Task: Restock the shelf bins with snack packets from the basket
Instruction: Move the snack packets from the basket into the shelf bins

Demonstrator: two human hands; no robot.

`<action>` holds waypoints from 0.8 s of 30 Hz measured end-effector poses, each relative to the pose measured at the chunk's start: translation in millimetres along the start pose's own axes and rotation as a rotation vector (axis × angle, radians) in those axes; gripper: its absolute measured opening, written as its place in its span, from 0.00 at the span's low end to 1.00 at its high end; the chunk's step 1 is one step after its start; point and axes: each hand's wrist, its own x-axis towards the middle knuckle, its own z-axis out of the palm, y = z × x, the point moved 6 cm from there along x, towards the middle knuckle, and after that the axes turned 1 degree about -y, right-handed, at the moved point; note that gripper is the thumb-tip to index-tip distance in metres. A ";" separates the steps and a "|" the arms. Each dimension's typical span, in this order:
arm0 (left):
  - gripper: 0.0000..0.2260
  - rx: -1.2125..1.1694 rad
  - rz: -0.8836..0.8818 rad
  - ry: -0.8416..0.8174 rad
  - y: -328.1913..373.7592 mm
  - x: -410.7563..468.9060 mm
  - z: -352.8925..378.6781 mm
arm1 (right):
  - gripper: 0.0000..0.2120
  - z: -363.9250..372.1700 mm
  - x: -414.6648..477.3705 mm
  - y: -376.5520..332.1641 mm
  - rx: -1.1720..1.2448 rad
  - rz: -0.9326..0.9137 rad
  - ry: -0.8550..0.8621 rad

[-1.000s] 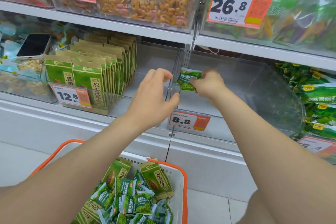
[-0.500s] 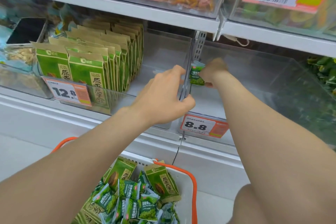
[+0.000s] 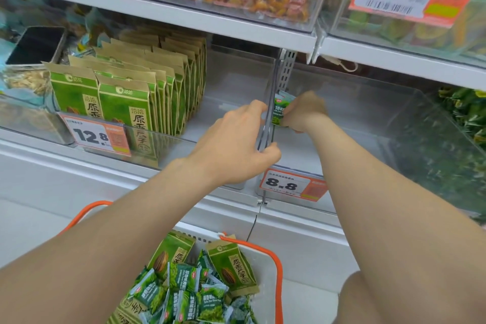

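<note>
Reaches into the clear bin point(image 3: 355, 118) above the 8.8 price tag point(image 3: 289, 185) with the right hand point(image 3: 305, 112), pinching a small green packet point(image 3: 280, 110) by its right edge with curled fingers, just beside the bin's left side and, by the look, clear of its bare floor. Grips the clear wall point(image 3: 266, 126) between the two bins with the left hand point(image 3: 236, 147), thumb on the near right of it and fingers hooked over its left face, probably to steady it. Judging by the puffed, crinkled film: very light, soft, a little slippery, and liable to crush if squeezed over the filling. Best taken by a sealed end or side seam, flat and easy to pinch, much as here. Needs no force; calls only for a loose pinch and a low drop, given a pillow shape unlikely to stand and prone to slide or tumble on landing. Leaves many more such packets point(image 3: 184, 294) heaped in the orange-handled basket point(image 3: 279, 279) below, mixed with a few taller green-and-kraft pouches point(image 3: 231, 268): stiffer and flatter by the look, better gripped across the top and stood upright like the row point(image 3: 126, 102) in the left-hand bin. Could scoop several small ones at once, at some risk of spilling.
</note>
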 end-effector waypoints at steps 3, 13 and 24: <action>0.34 -0.007 0.015 -0.018 0.4 -3.0 -1.2 | 0.11 -9.4 -11.9 -6.9 -0.014 -0.033 0.014; 0.15 -0.056 0.094 0.259 17.5 -45.1 -34.6 | 0.11 -56.0 -136.6 -36.5 -0.120 -0.577 0.175; 0.05 0.272 -0.205 -0.416 -21.5 -118.2 53.1 | 0.14 -16.8 -273.2 -25.8 -0.377 -1.001 -0.328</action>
